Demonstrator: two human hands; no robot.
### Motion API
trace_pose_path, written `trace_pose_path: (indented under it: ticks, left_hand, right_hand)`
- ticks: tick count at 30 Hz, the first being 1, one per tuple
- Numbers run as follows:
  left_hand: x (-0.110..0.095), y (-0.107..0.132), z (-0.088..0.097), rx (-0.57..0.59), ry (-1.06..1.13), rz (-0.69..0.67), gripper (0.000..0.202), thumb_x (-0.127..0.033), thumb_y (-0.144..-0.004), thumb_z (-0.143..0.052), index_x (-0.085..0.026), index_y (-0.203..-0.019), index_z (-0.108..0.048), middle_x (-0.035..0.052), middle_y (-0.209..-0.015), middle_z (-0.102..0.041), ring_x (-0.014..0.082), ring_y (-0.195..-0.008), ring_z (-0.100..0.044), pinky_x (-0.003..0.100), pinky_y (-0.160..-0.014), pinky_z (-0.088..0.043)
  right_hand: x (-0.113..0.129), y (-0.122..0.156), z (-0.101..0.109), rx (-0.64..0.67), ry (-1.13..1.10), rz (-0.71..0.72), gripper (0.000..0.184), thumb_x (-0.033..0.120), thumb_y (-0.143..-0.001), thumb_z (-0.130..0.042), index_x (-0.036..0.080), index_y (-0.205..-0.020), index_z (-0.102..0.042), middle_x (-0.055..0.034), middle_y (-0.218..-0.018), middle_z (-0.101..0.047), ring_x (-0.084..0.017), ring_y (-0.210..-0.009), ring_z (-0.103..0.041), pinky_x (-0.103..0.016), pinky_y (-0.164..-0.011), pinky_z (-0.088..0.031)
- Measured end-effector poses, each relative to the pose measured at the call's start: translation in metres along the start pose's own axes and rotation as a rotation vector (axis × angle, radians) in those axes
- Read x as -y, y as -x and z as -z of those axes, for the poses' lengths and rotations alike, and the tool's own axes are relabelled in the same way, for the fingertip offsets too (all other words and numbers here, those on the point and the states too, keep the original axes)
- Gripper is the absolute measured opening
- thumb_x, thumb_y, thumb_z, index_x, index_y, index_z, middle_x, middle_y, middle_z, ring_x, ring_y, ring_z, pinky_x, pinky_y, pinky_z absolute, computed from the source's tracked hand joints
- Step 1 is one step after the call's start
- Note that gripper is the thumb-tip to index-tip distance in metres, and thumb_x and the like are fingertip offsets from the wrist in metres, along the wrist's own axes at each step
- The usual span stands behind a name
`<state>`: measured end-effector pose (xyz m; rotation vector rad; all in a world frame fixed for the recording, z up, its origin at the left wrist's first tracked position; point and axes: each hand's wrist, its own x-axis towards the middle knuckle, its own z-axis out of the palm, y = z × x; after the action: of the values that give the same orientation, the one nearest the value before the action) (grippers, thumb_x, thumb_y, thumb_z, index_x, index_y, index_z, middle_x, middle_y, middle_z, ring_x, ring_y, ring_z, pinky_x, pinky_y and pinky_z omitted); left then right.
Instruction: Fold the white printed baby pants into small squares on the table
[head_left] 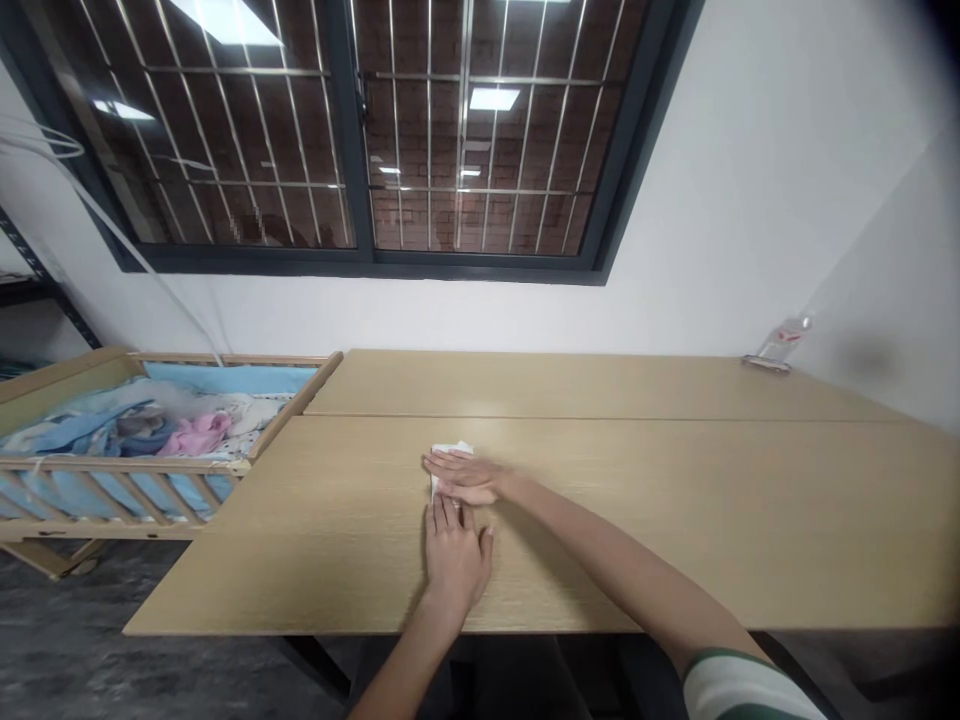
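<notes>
A small white piece of folded paper or tissue [453, 447] lies on the wooden table [637, 500], left of its middle. My right hand [466, 477] reaches across from the right and rests flat over the white piece, covering most of it, fingers stretched out to the left. Just below it, my left hand [454, 556] lies palm down, its fingers pointing away from me. The left fingertips meet the near edge of the white piece, close under the right hand. Whether they press on it or only touch it, I cannot tell.
On the left, a wooden crib [251, 465] with blue lining holds blue and pink cloths [196, 434]. A clear plastic bottle [784, 340] stands at the table's back right, beside a small flat object [765, 364]. Behind the table is a barred window [364, 200].
</notes>
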<state>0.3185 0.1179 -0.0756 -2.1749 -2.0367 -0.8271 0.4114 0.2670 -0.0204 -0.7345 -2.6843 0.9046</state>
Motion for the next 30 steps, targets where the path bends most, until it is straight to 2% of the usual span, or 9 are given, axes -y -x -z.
trace_pose_path:
  ticks: [3,7,13,17,20,23,26,28,30]
  left_hand:
    - [0.001,0.000,0.000,0.015,-0.010,0.004,0.059,-0.042,-0.097,-0.047,-0.005,-0.143,-0.056,0.0288,-0.150,-0.049,0.0446,-0.144,-0.039,0.061,-0.116,-0.032]
    - [0.002,0.001,-0.001,0.028,-0.040,-0.002,0.061,-0.042,-0.097,-0.046,-0.004,-0.145,-0.053,0.0304,-0.152,-0.046,0.0449,-0.142,-0.040,0.060,-0.114,-0.035]
    - [0.003,0.001,-0.002,-0.024,-0.035,-0.008,0.058,-0.042,-0.097,-0.047,-0.010,-0.145,-0.053,0.0254,-0.149,-0.051,0.0424,-0.141,-0.041,0.059,-0.112,-0.035]
    - [0.008,-0.003,0.009,-0.067,-0.005,-0.015,0.051,-0.041,-0.097,-0.047,-0.011,-0.137,-0.057,0.0232,-0.141,-0.055,0.0385,-0.134,-0.046,0.055,-0.112,-0.034]
    - [0.016,-0.012,0.021,-0.075,0.071,0.063,0.038,-0.038,-0.098,-0.045,-0.012,-0.121,-0.059,0.0193,-0.124,-0.060,0.0341,-0.118,-0.053,0.049,-0.101,-0.040]
    - [0.025,-0.024,0.031,-0.020,0.082,0.102,0.032,-0.038,-0.099,-0.044,-0.014,-0.114,-0.057,0.0160,-0.117,-0.060,0.0314,-0.111,-0.055,0.044,-0.095,-0.042]
    - [0.034,-0.038,0.037,0.090,-0.011,0.178,0.038,-0.041,-0.101,-0.040,-0.012,-0.120,-0.055,0.0180,-0.119,-0.061,0.0319,-0.114,-0.057,0.042,-0.095,-0.041]
    - [0.040,-0.048,0.037,0.140,-0.059,0.247,0.045,-0.045,-0.102,-0.035,-0.009,-0.118,-0.057,0.0217,-0.116,-0.063,0.0344,-0.112,-0.060,0.043,-0.094,-0.042]
    - [0.044,-0.056,0.034,0.165,-0.075,0.282,0.053,-0.049,-0.102,-0.033,-0.005,-0.114,-0.060,0.0261,-0.113,-0.065,0.0376,-0.110,-0.062,0.046,-0.093,-0.042]
  right_hand:
    - [-0.011,-0.009,0.005,-0.006,0.041,-0.029,0.067,0.064,-0.097,-0.049,0.026,-0.152,-0.050,-0.0026,-0.164,-0.036,-0.022,-0.155,-0.026,-0.040,-0.129,-0.012]
    - [-0.026,-0.019,0.009,-0.081,0.023,-0.022,0.067,0.064,-0.095,-0.053,0.026,-0.151,-0.051,-0.0031,-0.163,-0.038,-0.022,-0.154,-0.029,-0.038,-0.129,-0.015]
    - [-0.040,-0.027,0.006,-0.132,0.026,-0.052,0.075,0.073,-0.091,-0.054,0.026,-0.149,-0.054,-0.0043,-0.161,-0.042,-0.024,-0.153,-0.031,-0.039,-0.129,-0.016]
    - [-0.039,-0.024,0.011,-0.175,-0.047,-0.138,0.079,0.077,-0.094,-0.043,0.025,-0.154,-0.047,-0.0045,-0.166,-0.032,-0.025,-0.157,-0.021,-0.042,-0.130,-0.011]
    - [-0.040,-0.019,0.018,-0.299,-0.149,-0.253,0.080,0.077,-0.096,-0.035,0.024,-0.155,-0.044,-0.0066,-0.168,-0.026,-0.027,-0.157,-0.017,-0.047,-0.129,-0.014]
    - [-0.047,-0.012,0.020,-0.467,-0.227,-0.324,0.071,0.072,-0.092,-0.053,0.022,-0.141,-0.060,-0.0126,-0.156,-0.048,-0.032,-0.147,-0.041,-0.051,-0.122,-0.030]
    - [-0.054,-0.007,0.015,-0.551,-0.266,-0.333,0.047,0.059,-0.080,-0.073,0.020,-0.106,-0.075,-0.0131,-0.115,-0.075,-0.031,-0.110,-0.069,-0.048,-0.103,-0.050]
    - [-0.057,-0.003,0.010,-0.571,-0.278,-0.330,0.038,0.055,-0.080,-0.073,0.019,-0.092,-0.073,-0.0104,-0.097,-0.077,-0.027,-0.091,-0.071,-0.044,-0.090,-0.055]
    - [-0.058,0.001,0.006,-0.598,-0.299,-0.324,0.037,0.054,-0.082,-0.070,0.018,-0.089,-0.071,-0.0091,-0.093,-0.076,-0.023,-0.085,-0.069,-0.039,-0.082,-0.056]
